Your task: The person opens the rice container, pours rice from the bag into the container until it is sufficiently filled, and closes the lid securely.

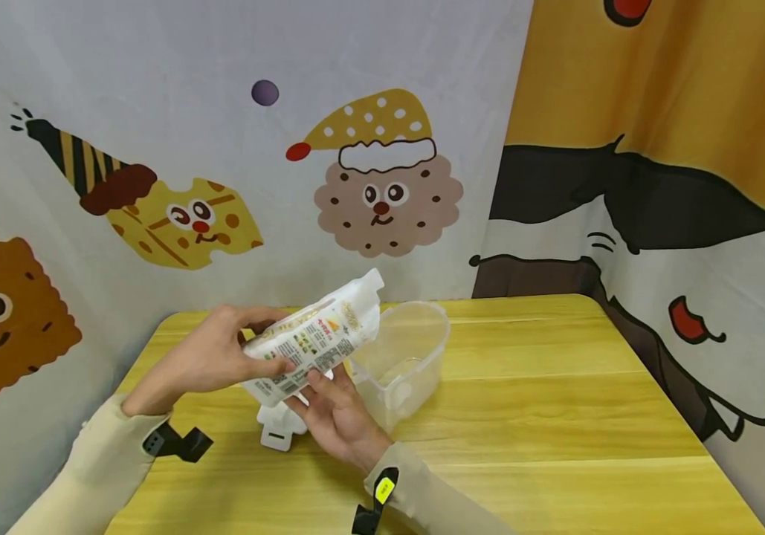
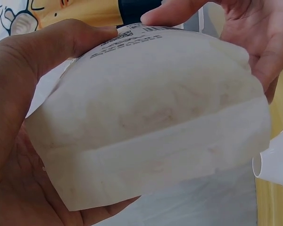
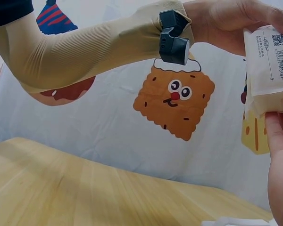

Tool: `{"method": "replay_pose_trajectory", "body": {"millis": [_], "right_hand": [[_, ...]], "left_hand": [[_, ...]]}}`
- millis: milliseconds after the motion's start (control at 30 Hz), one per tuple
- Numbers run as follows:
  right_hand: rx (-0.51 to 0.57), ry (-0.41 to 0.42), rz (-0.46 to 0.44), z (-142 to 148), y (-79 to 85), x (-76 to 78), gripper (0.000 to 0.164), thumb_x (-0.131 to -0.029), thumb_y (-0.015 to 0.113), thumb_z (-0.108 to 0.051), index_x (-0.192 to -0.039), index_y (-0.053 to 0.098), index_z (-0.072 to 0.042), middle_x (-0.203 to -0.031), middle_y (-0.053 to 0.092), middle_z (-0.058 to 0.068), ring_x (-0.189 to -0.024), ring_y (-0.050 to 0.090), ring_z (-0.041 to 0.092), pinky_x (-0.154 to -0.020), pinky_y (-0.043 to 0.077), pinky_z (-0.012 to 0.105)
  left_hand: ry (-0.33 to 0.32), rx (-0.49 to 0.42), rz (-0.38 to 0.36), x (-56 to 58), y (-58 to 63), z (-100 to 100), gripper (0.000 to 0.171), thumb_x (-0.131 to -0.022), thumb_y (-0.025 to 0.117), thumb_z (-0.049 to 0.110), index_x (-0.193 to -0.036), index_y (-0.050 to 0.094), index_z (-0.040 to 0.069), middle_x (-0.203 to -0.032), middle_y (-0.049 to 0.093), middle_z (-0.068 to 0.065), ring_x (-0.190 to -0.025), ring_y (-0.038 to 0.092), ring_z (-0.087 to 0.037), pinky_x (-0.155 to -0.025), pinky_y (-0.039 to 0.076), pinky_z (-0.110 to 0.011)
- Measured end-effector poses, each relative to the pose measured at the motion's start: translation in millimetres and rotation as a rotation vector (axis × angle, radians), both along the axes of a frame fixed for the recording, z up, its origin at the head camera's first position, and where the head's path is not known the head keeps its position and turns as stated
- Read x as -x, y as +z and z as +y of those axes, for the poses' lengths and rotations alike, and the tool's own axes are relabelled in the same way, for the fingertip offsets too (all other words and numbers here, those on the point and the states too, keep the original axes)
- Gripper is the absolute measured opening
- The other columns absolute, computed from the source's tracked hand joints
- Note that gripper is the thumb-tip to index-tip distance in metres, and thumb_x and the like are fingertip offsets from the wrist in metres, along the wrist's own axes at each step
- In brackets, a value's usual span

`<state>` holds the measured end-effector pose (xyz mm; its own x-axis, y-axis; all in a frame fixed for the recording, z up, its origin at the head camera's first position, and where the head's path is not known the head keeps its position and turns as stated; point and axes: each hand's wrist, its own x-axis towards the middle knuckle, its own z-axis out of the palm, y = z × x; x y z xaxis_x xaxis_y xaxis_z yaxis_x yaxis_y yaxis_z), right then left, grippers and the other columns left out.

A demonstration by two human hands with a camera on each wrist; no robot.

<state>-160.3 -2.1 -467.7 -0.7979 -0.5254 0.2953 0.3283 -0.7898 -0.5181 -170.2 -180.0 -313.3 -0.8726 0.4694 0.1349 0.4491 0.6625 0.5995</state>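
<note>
Both hands hold a white printed packet (image 1: 318, 334) above the table, tilted with its crimped end up to the right. My left hand (image 1: 218, 353) grips its lower left part, thumb across the printed face and fingers behind. From below, my right hand (image 1: 342, 420) holds the lower edge, thumb on the face and fingers underneath. A folded, plain end of the packet (image 2: 151, 136) fills the left wrist view. The right wrist view shows a barcode and a QR code on the packet (image 3: 273, 66).
Behind the right hand stands a clear plastic container (image 1: 412, 357) with an open top. A white plastic piece with a slot (image 1: 278, 431) lies partly hidden beneath the packet. The wooden table (image 1: 556, 416) meets a cartoon-printed curtain (image 1: 382, 44) at the back.
</note>
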Motion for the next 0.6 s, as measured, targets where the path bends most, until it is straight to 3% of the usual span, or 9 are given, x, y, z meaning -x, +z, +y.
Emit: {"method": "replay_pose_trajectory", "body": {"millis": [600], "right_hand": [[0.011, 0.006, 0.01, -0.2, -0.8, -0.4, 0.055, -0.103, 0.062, -0.022, -0.151, 0.038, -0.037, -0.151, 0.048, -0.005, -0.14, 0.051, 0.016, -0.122, 0.037, 0.039]], "left_hand": [[-0.018, 0.011, 0.023, -0.6, 2.2, 1.9, 0.053, -0.08, 0.088, 0.022, -0.129, 0.07, 0.016, -0.096, 0.073, 0.001, -0.074, 0.067, -0.012, -0.059, 0.059, -0.029]]}}
